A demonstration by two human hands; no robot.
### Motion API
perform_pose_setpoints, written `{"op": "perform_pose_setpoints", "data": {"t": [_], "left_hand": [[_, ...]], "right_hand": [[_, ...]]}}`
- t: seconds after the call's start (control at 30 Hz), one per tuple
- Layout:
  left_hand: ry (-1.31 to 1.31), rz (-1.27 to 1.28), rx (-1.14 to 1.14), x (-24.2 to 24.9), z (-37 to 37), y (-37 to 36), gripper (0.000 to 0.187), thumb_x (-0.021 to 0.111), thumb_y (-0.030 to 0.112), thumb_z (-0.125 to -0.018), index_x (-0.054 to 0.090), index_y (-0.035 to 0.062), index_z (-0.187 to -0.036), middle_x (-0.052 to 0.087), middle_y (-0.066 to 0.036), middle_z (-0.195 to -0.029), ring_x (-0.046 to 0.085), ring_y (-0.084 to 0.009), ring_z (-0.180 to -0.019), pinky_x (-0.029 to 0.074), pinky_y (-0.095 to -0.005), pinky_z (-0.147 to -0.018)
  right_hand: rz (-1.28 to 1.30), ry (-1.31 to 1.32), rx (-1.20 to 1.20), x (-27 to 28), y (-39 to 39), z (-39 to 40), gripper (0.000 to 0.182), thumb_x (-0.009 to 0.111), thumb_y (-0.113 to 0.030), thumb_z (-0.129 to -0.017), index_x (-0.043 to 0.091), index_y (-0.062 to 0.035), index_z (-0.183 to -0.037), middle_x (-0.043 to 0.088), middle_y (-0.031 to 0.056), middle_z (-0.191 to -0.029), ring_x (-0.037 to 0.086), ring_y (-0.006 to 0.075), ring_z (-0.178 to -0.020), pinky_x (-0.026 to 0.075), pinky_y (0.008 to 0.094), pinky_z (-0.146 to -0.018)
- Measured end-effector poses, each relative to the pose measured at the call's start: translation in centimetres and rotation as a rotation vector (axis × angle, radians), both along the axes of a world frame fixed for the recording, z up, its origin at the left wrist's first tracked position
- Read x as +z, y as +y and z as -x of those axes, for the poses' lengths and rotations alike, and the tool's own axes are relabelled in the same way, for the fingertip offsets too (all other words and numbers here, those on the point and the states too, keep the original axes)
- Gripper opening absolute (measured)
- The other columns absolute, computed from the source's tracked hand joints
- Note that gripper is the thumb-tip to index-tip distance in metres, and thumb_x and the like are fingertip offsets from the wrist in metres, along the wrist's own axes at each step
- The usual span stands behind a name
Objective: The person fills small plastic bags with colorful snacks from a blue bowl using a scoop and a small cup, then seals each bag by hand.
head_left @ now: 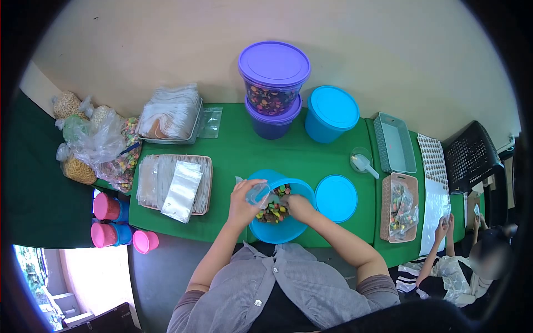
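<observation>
In front of me a blue tub (284, 234) tilts, its mouth showing a mix of colourful snack pieces (271, 213). My left hand (243, 204), at the tub's left rim, has its fingers wrapped round a clear plastic cup (259, 192). At the right side of the mouth is my right hand (301, 210), its curled fingers pointing down over the snacks; what they hold, if anything, is hidden. The round blue lid (336, 198) lies flat on the green cloth to the right of the tub.
Purple-lidded tubs (274, 64) and a blue tub (331, 114) stand behind. Trays of plastic bags (145, 183) and bagged snacks (78, 169) are left. A scoop (363, 164), grey basket (397, 144) and pink basket (386, 222) sit right, near another person (455, 272).
</observation>
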State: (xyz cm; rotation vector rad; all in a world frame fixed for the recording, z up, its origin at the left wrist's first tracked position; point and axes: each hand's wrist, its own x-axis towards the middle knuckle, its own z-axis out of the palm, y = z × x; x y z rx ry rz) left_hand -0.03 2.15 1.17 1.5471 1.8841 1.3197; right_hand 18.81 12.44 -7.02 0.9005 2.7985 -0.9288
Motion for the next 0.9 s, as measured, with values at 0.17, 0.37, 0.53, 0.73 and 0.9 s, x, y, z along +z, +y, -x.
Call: {"op": "perform_pose_setpoints", "data": {"t": [0.17, 0.37, 0.53, 0.73, 0.9], "left_hand": [[-0.115, 0.046, 0.077, -1.3, 0.2, 0.3, 0.042, 0.076, 0.004, -0.072, 0.062, 0.0074, -0.111, 0.070, -0.010, -0.097, 0.066, -0.0186, -0.094, 0.050, -0.0326, -0.086], [-0.152, 0.035, 0.063, -1.7, 0.2, 0.6, 0.042, 0.075, 0.002, -0.073, 0.060, 0.0063, -0.112, 0.070, -0.009, -0.097, 0.066, -0.0157, -0.095, 0.050, -0.0303, -0.086], [-0.216, 0.049, 0.095, -0.8, 0.2, 0.8, 0.043, 0.075, 0.003, -0.074, 0.059, 0.0056, -0.114, 0.070, -0.008, -0.096, 0.065, -0.0154, -0.095, 0.049, -0.0299, -0.086], [-0.316, 0.055, 0.160, -0.7, 1.0, 0.6, 0.042, 0.074, 0.004, -0.077, 0.058, 0.0060, -0.115, 0.069, -0.007, -0.097, 0.064, -0.0147, -0.097, 0.049, -0.0303, -0.087], [-0.358, 0.043, 0.220, -2.1, 2.2, 0.2, 0.043, 0.074, 0.005, -0.076, 0.057, 0.0065, -0.116, 0.070, -0.010, -0.099, 0.066, -0.0150, -0.095, 0.050, -0.0299, -0.085]], "right_hand": [[0.466, 0.206, -0.252, -4.1, -0.6, 0.1, 0.023, 0.066, -0.010, -0.084, 0.066, 0.0058, -0.100, 0.068, 0.0186, -0.084, 0.069, 0.0246, -0.076, 0.054, 0.0340, -0.067], [1.274, 0.457, -0.831, -3.2, -0.7, 1.5, 0.025, 0.069, -0.019, -0.088, 0.066, 0.0031, -0.098, 0.068, 0.0089, -0.087, 0.066, 0.0142, -0.079, 0.054, 0.0256, -0.073], [1.384, 0.784, -1.008, -4.8, -1.7, 2.9, 0.027, 0.072, -0.021, -0.087, 0.063, -0.0002, -0.101, 0.066, 0.0067, -0.089, 0.064, 0.0138, -0.081, 0.054, 0.0241, -0.073], [1.366, 1.033, -1.109, -3.5, -1.7, 4.0, 0.033, 0.069, -0.029, -0.090, 0.063, 0.0008, -0.102, 0.066, 0.0066, -0.089, 0.064, 0.0129, -0.079, 0.053, 0.0240, -0.071], [1.301, 1.087, -1.086, -1.5, -1.9, 4.2, 0.037, 0.060, -0.035, -0.095, 0.062, 0.0005, -0.103, 0.065, 0.0062, -0.093, 0.062, 0.0117, -0.078, 0.053, 0.0249, -0.072]]}}
